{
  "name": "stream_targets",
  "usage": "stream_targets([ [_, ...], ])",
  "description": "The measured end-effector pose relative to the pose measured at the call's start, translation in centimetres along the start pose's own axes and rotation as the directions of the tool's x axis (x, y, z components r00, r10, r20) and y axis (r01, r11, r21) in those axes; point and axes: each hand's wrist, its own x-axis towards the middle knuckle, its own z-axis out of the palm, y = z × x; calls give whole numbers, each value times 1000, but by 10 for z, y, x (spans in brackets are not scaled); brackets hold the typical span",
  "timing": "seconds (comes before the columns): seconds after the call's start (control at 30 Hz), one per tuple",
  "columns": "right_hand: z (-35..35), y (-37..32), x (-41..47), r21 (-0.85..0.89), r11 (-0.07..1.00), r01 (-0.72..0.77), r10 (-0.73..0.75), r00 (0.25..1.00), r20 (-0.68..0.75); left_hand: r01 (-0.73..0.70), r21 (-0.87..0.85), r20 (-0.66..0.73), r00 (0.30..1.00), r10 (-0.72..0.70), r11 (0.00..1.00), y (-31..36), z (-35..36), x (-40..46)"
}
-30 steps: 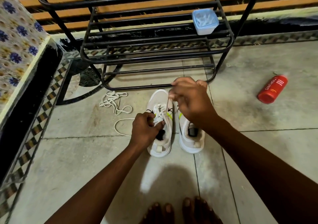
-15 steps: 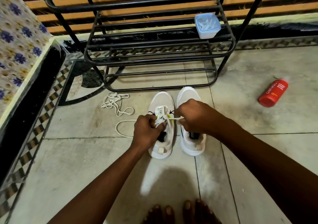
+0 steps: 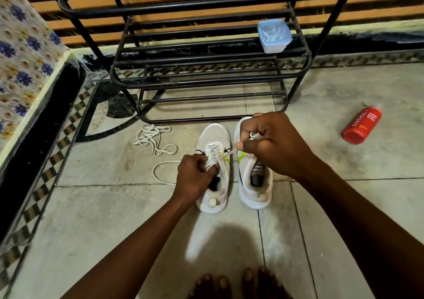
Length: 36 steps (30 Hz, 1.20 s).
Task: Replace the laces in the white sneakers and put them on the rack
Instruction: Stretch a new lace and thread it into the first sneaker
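White sneakers (image 3: 214, 168) on floor near the rack (image 3: 206, 69) | my left hand (image 3: 195, 179) pinches the eyelets, right hand (image 3: 273, 142) grips the lace (image 3: 229, 155) | I'd pull steadily, keeping it flat.

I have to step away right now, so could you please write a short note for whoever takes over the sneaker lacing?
Left hand pinches the lace at the left sneaker's upper eyelets. Right hand grips the lace's other end, pulled taut.
Both sneakers stand on the floor in front of the rack; the right sneaker shows no lace. A loose lace pile lies left of them.
Done: left sneaker partly laced.
Left: finish it, lace the right sneaker, put both on the rack.
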Motion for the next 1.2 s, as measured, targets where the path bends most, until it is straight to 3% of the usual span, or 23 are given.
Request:
stream_targets([
  [0.13,6,4,-1,9,1000,-22,22,999,-46,27,-18,28,999,-26,999,1,-6,3],
  [0.27,8,13,-2,-60,997,-46,39,993,-111,-38,26,27,999,37,999,0,-9,-3],
  [0.47,13,26,-6,-94,991,-95,76,978,-192,-133,-41,-55,990,130,990,-6,-13,-3],
  [0.67,18,29,-7,-160,973,-166,150,983,-108,-182,17,-59,981,183,983,2,-19,-3],
  [0.93,25,29,-8,-256,957,-135,147,989,27,-263,179,-33,962,273,948,5,-23,1],
  [1.2,27,36,-9,-179,972,-156,160,987,11,-172,64,7,985,172,983,4,-32,8],
])
